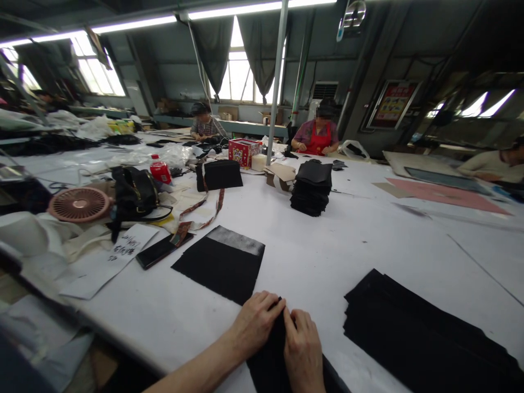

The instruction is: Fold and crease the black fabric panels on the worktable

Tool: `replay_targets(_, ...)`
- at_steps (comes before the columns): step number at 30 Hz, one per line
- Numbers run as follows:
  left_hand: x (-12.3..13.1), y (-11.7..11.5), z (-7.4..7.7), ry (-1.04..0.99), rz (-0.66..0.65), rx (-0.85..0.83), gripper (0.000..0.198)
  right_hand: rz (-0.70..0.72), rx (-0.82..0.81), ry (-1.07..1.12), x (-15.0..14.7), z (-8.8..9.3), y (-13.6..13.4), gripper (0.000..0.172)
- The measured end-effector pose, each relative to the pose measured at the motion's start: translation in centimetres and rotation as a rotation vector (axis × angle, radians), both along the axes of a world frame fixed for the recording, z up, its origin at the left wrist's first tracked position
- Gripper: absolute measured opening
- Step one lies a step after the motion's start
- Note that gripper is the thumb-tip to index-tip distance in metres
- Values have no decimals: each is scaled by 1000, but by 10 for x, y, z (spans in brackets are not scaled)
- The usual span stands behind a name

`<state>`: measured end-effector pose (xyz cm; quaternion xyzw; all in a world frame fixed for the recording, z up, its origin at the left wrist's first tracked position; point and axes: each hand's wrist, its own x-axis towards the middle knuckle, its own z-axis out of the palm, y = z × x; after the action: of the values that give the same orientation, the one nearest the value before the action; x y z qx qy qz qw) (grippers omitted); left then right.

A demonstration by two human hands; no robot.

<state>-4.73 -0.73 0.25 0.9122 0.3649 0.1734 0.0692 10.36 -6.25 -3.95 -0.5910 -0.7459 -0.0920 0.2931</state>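
Head view shows your left hand (256,322) and right hand (301,349) close together at the near edge of the white tabletop (327,251). Both are closed in a pinch on the top edge of a black cloth (268,363) that lies under them and runs off the bottom of the picture. Just beyond your left hand lies a flat black panel (219,265) with a grey strip along its far edge. To your right, a low stack (421,333) of black pieces is spread over the near corner, apart from your hands. Left of the panel sit a phone (164,249), a handwritten note (118,251), a black bag (133,194) and a pink fan (79,204). Further up the surface you have a second, taller pile (311,188) of black pieces, a red tin (244,151) and a metal pole (275,82) rising from the table. A pink sheet (446,195) lies flat on the far right. Three people work along the far and right sides. The room has grey walls, bright windows (239,76) with dark curtains (215,46), and tube lights (135,23) overhead.
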Motion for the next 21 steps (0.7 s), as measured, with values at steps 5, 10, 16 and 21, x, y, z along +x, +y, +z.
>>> replay_targets(5, -1, 1, -2, -27, 2, -15, 36, -3, 8, -20, 1, -2, 1, 38)
replay_targets(10, -2, 2, -4, -40, 8, -23, 35, 4, 12, -5, 1, -4, 2, 37)
replay_targets(16, -1, 1, -3, -45, 19, -27, 36, 4, 2, -20, 0, -3, 1, 37)
replay_targets(21, 0, 1, -2, -42, 24, -29, 36, 3, 2, -27, 1, -3, 1, 36)
